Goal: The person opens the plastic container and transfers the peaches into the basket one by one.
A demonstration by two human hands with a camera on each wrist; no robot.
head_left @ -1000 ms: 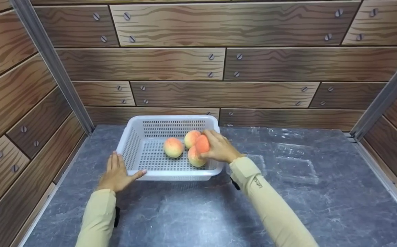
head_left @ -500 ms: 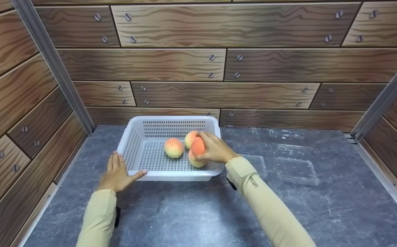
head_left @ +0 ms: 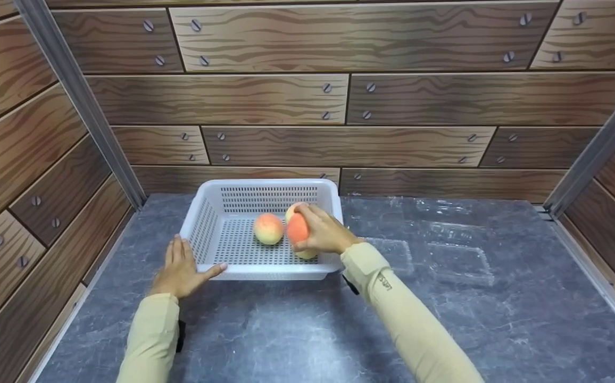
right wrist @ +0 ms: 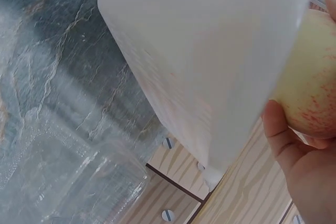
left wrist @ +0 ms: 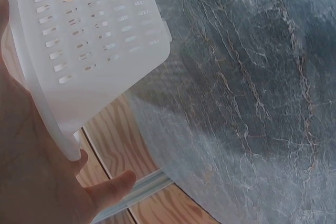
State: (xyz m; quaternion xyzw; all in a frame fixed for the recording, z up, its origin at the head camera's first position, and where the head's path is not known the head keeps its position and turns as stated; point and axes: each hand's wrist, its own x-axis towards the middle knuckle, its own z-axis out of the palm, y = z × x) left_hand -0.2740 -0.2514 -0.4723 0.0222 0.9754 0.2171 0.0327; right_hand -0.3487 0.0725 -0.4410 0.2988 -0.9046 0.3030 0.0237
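A white slotted plastic basket [head_left: 267, 269] stands on the table, with peaches inside. My right hand [head_left: 321, 231] grips a peach [head_left: 297, 229] over the basket's right half, fingers and thumb around its sides. In the right wrist view the held peach [right wrist: 312, 77] shows yellow with red streaks, beside the basket rim. Beneath and behind the hand, two peaches are partly hidden, one at the back [head_left: 291, 210] and one in front [head_left: 306, 255]. Another peach [head_left: 268, 229] lies further left. My left hand [head_left: 180, 271] rests at the basket's front left corner, fingers straight along the side, thumb on the front rim.
Clear plastic trays [head_left: 459, 260] lie on the dark marbled table [head_left: 297, 330] right of the basket. One clear tray [right wrist: 79, 177] shows close to the basket in the right wrist view. Wood-patterned walls [head_left: 286, 101] enclose the back and sides.
My right hand has moved left with its peach, further over the basket, now covering more of the two peaches there. The left hand and basket have stayed still.
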